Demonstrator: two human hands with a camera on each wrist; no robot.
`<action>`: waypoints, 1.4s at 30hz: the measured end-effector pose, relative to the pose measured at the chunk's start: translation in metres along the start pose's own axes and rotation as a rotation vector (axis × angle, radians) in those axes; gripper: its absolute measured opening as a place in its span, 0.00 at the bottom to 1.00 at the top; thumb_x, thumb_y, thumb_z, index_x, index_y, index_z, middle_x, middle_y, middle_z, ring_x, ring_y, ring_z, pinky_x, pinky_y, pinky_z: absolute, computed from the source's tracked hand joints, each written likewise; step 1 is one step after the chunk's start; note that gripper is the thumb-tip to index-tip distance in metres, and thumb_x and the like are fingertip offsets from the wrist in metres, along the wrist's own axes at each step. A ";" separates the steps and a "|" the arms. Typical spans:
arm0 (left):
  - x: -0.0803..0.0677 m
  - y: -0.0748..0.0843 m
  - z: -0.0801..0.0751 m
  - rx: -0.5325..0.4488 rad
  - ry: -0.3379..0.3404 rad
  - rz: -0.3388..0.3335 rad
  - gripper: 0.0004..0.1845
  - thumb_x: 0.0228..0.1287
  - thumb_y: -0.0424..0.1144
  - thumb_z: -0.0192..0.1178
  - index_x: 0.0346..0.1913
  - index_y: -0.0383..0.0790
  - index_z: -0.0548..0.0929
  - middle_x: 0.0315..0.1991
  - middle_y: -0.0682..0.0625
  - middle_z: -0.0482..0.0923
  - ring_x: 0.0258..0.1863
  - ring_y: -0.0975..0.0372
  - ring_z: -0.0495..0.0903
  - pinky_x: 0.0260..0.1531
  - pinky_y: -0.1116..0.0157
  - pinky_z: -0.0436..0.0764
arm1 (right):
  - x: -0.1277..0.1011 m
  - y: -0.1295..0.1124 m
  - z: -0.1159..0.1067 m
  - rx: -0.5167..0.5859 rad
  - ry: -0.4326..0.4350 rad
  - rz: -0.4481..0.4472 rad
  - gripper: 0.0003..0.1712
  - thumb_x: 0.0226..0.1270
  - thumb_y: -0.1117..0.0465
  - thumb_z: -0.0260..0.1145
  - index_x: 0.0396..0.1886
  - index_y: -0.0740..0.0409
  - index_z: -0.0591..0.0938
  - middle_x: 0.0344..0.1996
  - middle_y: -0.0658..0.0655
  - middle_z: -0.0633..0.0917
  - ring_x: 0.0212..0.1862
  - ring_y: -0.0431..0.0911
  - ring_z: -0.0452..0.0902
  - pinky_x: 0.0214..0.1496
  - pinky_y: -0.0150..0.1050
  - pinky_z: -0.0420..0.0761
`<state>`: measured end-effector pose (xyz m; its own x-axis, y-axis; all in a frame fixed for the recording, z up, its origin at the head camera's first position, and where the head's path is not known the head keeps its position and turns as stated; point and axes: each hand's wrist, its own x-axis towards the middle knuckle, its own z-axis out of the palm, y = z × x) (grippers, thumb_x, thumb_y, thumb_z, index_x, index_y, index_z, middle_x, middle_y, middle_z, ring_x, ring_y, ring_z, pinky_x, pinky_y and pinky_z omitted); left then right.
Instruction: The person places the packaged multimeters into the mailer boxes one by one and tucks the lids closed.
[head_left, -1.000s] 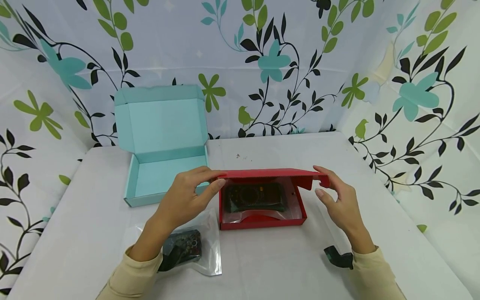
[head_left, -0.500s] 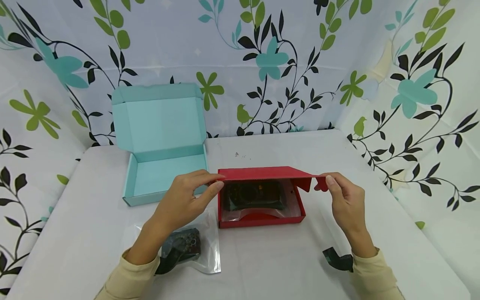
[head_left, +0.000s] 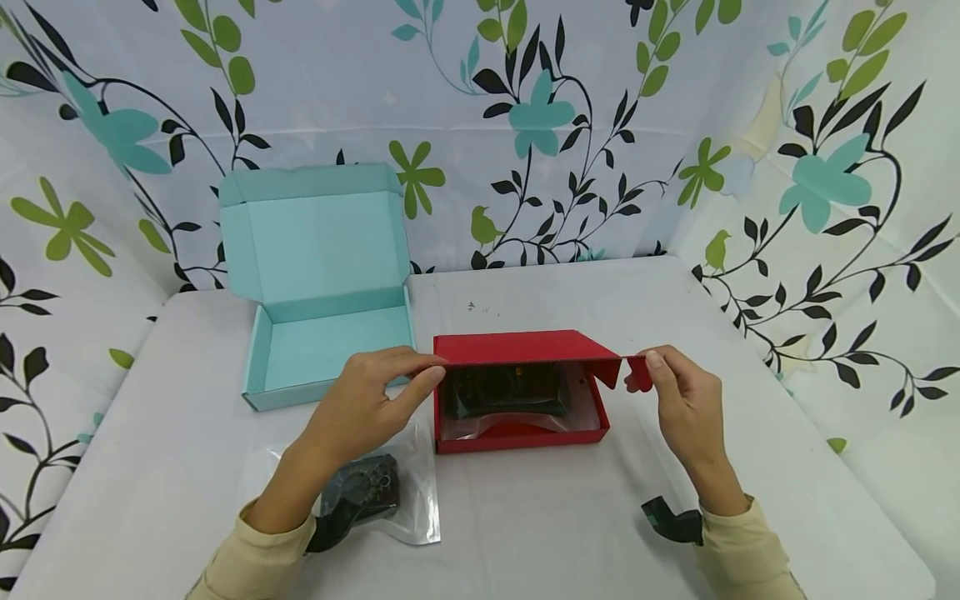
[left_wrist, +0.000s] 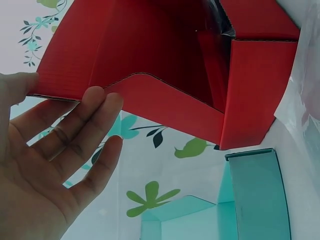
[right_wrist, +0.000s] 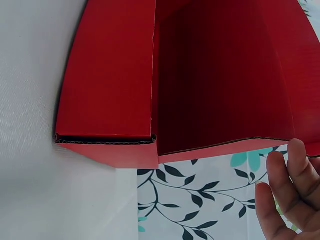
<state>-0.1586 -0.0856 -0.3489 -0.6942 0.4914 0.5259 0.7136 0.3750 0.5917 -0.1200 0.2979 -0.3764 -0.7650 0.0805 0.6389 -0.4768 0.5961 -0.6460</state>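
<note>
A red cardboard box (head_left: 517, 443) lies on the table with its lid (head_left: 517, 347) partly raised. Inside it rests a dark object in clear plastic (head_left: 510, 390), half shaded by the lid. My left hand (head_left: 367, 400) pinches the lid's front left corner; in the left wrist view the thumb lies on one side of the red flap (left_wrist: 67, 75), fingers on the other. At the opposite corner my right hand (head_left: 690, 408) pinches the small side flap (head_left: 639, 374). In the right wrist view, fingers (right_wrist: 295, 190) touch the lid's edge, the thumb out of sight.
A teal box (head_left: 322, 394) stands behind my left hand, lid upright and leaning back. Below my left forearm lies a clear plastic bag (head_left: 420, 517) holding a dark device (head_left: 378, 487). A patterned curtain (head_left: 450, 67) hangs behind the white table (head_left: 540, 517).
My right hand has closed finger and thumb on the lid's side flap, turning it. The lid has come down slightly at the front. My left hand keeps its place on the corner.
</note>
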 end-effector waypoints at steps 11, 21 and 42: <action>-0.001 0.000 0.001 0.008 -0.012 0.003 0.10 0.74 0.37 0.63 0.50 0.40 0.92 0.43 0.56 0.89 0.41 0.65 0.86 0.39 0.58 0.85 | -0.003 0.000 0.000 0.016 -0.012 0.017 0.15 0.82 0.65 0.55 0.36 0.62 0.85 0.24 0.51 0.85 0.28 0.41 0.79 0.22 0.34 0.68; -0.007 0.000 0.003 0.011 -0.033 -0.014 0.10 0.74 0.35 0.63 0.50 0.41 0.92 0.43 0.58 0.88 0.39 0.67 0.84 0.36 0.62 0.84 | -0.006 0.000 0.001 0.040 -0.027 0.027 0.16 0.81 0.65 0.55 0.33 0.62 0.85 0.24 0.51 0.85 0.28 0.41 0.80 0.27 0.32 0.73; -0.013 0.001 0.006 0.020 -0.073 -0.055 0.10 0.75 0.38 0.62 0.49 0.42 0.92 0.34 0.59 0.86 0.31 0.67 0.78 0.26 0.66 0.78 | -0.015 0.001 0.003 0.031 -0.032 0.051 0.16 0.81 0.66 0.55 0.33 0.58 0.86 0.23 0.52 0.85 0.26 0.43 0.79 0.25 0.34 0.71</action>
<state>-0.1485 -0.0870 -0.3589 -0.7244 0.5256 0.4462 0.6767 0.4182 0.6060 -0.1103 0.2945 -0.3882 -0.8021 0.0840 0.5912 -0.4494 0.5671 -0.6903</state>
